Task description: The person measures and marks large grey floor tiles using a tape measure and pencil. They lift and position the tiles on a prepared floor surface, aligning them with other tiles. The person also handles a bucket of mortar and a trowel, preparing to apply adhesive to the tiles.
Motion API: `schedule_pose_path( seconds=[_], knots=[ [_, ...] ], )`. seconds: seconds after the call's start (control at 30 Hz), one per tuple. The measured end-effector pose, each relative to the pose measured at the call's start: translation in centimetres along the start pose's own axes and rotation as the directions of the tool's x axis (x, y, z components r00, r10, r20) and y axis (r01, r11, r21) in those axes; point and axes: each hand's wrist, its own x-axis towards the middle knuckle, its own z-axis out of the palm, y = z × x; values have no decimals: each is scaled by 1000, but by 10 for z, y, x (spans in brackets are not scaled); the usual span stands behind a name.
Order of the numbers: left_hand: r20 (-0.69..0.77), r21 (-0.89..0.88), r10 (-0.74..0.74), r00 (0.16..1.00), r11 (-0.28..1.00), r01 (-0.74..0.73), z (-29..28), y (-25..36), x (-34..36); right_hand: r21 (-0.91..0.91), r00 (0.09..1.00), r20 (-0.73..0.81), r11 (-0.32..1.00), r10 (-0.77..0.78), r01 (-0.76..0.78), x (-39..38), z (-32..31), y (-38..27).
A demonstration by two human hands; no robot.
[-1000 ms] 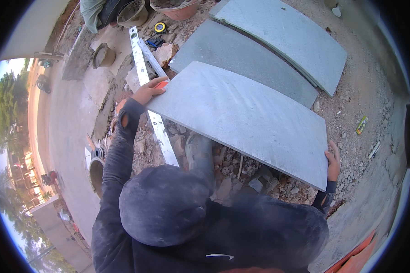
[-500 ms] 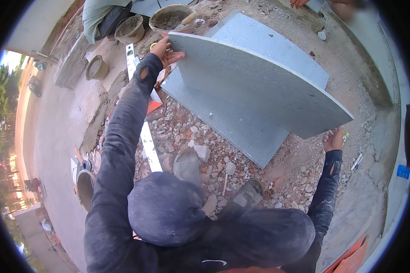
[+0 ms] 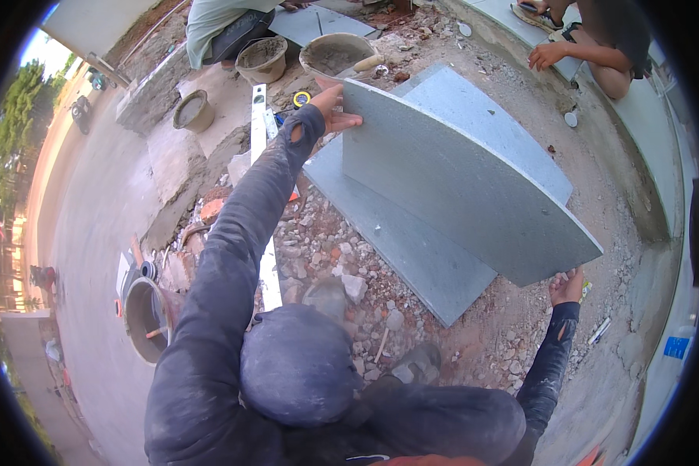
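A grey stone slab (image 3: 458,179) stands tilted on its long edge. My left hand (image 3: 330,109) grips its upper left corner, fingers round the edge. My right hand (image 3: 567,283) holds it by the lower right corner. Beneath it lies another grey slab (image 3: 404,264), and a lighter slab (image 3: 489,109) lies just behind. Left of them, a long metal straightedge (image 3: 269,272) crosses the rubble, partly hidden by my left arm, with a yellow tape measure (image 3: 301,99) near my left hand.
Buckets of mortar (image 3: 260,58), a basin with a trowel (image 3: 334,50) and a smaller pail (image 3: 194,110) stand at the back left. Co-workers crouch at the top left (image 3: 210,27) and top right (image 3: 613,70). Broken rubble (image 3: 326,233) surrounds my feet; a wall edge (image 3: 652,194) runs along the right.
A second ago the slab in my hands was nearly level; it has swung up onto its edge, its darker face showing. The view has shifted, bringing both co-workers further into sight.
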Motion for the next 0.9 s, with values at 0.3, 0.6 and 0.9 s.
schedule_pose_path(
  seconds=[0.3,0.6,0.9],
  knots=[
    [21,-13,-23,1000,1000,23,-4,-2,3,40,1000,-14,999,6,-6,6,-6,5],
    [-4,-16,-11,1000,1000,11,-6,-6,-8,54,1000,-9,998,-22,22,-16,2,3],
    [-6,-44,5,1000,999,-5,-13,-15,-5,69,999,-22,997,-35,37,-18,-4,10]
  ],
)
